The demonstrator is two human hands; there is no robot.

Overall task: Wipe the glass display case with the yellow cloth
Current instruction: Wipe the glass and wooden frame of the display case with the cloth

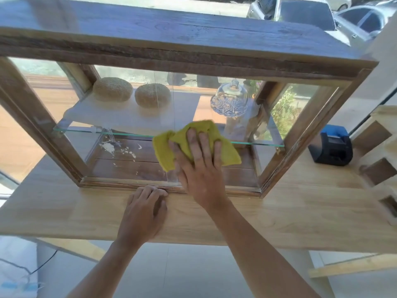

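Yellow cloth pressed against the front pane of the glass display case.
The cloth is held flat under the right hand, fingers straight and spread; the left hand is rested on the wooden counter, fingers loosely curled, nothing held.

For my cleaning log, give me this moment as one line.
step: wiping front glass | right hand: presses yellow cloth flat on display case | left hand: rests on table by case base

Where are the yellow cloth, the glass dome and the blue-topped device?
yellow cloth (165, 151): head view, left flap.
glass dome (232, 96): head view, dome wall.
blue-topped device (332, 150): head view, dark front face.
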